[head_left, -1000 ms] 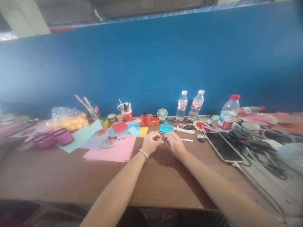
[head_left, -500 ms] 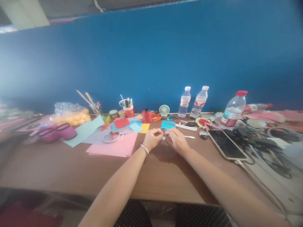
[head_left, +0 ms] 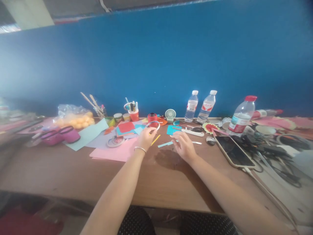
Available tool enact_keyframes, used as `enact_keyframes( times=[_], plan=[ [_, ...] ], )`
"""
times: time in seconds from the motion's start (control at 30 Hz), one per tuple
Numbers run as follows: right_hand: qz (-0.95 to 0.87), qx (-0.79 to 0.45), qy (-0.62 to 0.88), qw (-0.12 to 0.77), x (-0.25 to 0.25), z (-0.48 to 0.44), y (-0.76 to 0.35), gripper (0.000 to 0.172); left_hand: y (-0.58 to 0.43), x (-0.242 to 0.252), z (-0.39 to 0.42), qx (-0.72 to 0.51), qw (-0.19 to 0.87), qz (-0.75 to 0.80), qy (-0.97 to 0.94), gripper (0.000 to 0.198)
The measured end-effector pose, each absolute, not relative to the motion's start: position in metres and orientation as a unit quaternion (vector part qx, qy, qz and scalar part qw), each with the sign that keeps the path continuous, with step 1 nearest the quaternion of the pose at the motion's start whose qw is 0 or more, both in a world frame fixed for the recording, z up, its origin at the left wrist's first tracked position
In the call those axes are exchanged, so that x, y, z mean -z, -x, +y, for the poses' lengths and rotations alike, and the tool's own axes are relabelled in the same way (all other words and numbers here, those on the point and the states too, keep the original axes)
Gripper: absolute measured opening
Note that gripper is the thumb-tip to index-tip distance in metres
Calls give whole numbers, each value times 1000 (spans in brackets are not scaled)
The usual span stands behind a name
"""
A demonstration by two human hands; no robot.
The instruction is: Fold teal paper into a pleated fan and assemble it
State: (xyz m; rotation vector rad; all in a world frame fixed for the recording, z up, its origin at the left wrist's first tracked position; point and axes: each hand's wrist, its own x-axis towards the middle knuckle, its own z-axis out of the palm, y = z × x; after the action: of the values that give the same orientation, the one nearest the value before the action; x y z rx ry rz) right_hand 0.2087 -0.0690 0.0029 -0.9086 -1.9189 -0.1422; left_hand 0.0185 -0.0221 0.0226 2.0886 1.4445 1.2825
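Note:
My left hand (head_left: 146,138) is raised a little over the wooden desk (head_left: 73,176), its fingers closed on a thin clear tape ring (head_left: 149,123) held out in front of it. A silver bangle circles that wrist. A yellow paper strip (head_left: 155,140) lies just right of this hand. My right hand (head_left: 183,146) rests on the desk with curled fingers, the fingertips pinched on the right end of a light blue paper strip (head_left: 165,144). The two hands are apart.
Pink sheets (head_left: 114,152) and a pile of coloured paper (head_left: 127,129) lie to the left, with a tape roll (head_left: 116,141) and a red spool (head_left: 152,118). A phone (head_left: 233,151), cables, scissors (head_left: 193,131) and three water bottles (head_left: 241,116) crowd the right. Behind stands a blue wall.
My hands, which were together working on a small piece, have separated. The left one moved up and left with the tape ring. Blue and yellow strips now show on the desk.

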Motion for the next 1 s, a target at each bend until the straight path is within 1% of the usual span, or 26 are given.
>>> enact_keyframes(
  times=[0.1,0.17,0.33,0.47,0.53,0.63,0.7,0.87,1.0],
  plan=[
    [-760,63,433,481,0,-68,-215,31,-15,-17,-19,-330,29,571,-751,23],
    [-744,50,473,469,3,-66,-218,35,-13,-11,-16,-268,-1,603,-751,23],
    [-755,8,510,412,9,-62,-219,41,-5,-4,-13,-239,-20,641,-729,14],
    [-774,9,526,352,13,-57,-218,48,-7,-11,-19,-224,-61,659,-716,18],
    [-769,23,545,333,16,-55,-219,51,-12,-16,-23,-225,-37,608,-760,20],
    [-764,31,569,304,21,-51,-221,52,-21,-17,-27,-198,68,490,-846,19],
    [-763,29,583,279,25,-49,-223,51,-26,-13,-27,-173,107,465,-862,14],
    [-744,72,625,226,26,-46,-224,44,-27,-3,-23,-174,103,480,-854,14],
    [-722,110,645,223,19,-48,-226,42,-27,-1,-22,-175,92,481,-854,16]
  ],
)
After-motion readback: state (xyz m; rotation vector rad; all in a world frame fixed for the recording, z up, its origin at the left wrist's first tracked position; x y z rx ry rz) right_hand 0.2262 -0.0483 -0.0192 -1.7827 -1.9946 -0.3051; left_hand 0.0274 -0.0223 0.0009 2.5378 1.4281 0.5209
